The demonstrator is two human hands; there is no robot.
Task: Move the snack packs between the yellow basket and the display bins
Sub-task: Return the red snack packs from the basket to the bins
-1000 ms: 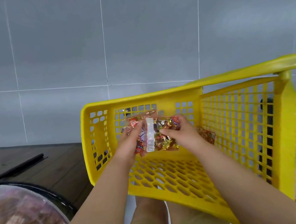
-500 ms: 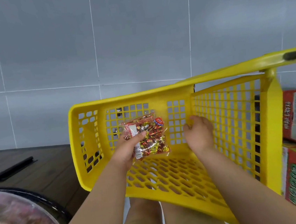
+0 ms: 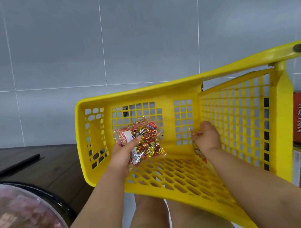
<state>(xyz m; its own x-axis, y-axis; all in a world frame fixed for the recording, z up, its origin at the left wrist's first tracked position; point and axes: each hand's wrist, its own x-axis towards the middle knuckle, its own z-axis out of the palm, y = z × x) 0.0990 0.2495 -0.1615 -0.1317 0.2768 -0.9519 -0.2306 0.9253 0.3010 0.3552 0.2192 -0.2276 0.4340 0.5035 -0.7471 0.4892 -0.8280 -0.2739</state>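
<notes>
With the yellow basket [image 3: 163, 97] nearly emptied, the left hand [image 3: 124, 153] gripped a candy pack [image 3: 145, 142] above its floor while the right hand [image 3: 207, 137] closed on a second pack [image 3: 196, 146], apparently the last.

Both bare forearms reach forward, hands apart.
The left hand [image 3: 125, 153] is closed with the thumb pressed on top of what it grips; the right hand [image 3: 208, 137] is curled knuckles-up, fingers [image 3: 198, 133] pinched.
</notes>
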